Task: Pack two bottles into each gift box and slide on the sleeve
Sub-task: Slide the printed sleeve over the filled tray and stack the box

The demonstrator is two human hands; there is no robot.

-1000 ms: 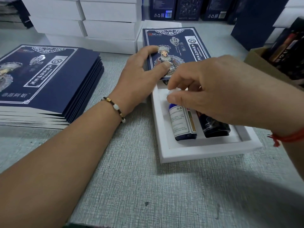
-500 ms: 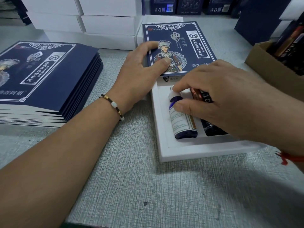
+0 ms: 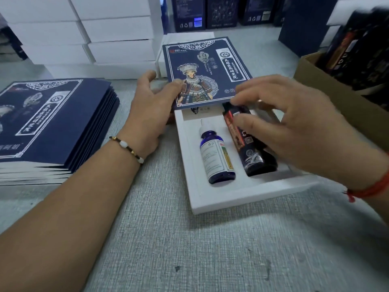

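A white gift box (image 3: 242,199) lies open-topped on the grey table, its far end inside a navy printed sleeve (image 3: 207,70). In its left slot lies a blue dropper bottle (image 3: 216,154) with a white label. A dark bottle (image 3: 250,148) with a red label lies in the right slot, its far end slightly raised. My right hand (image 3: 294,127) holds the dark bottle's upper part between thumb and fingers. My left hand (image 3: 151,106) grips the sleeve's near left corner, thumb on top.
A stack of flat navy sleeves (image 3: 52,121) lies at the left. White boxes (image 3: 101,32) are piled at the back left. A cardboard carton (image 3: 336,89) with dark bottles stands at the right. Navy boxes (image 3: 221,11) line the back.
My right hand has left the blue bottle and moved right onto the dark bottle. The blue bottle now lies fully uncovered. My left hand stays on the sleeve.
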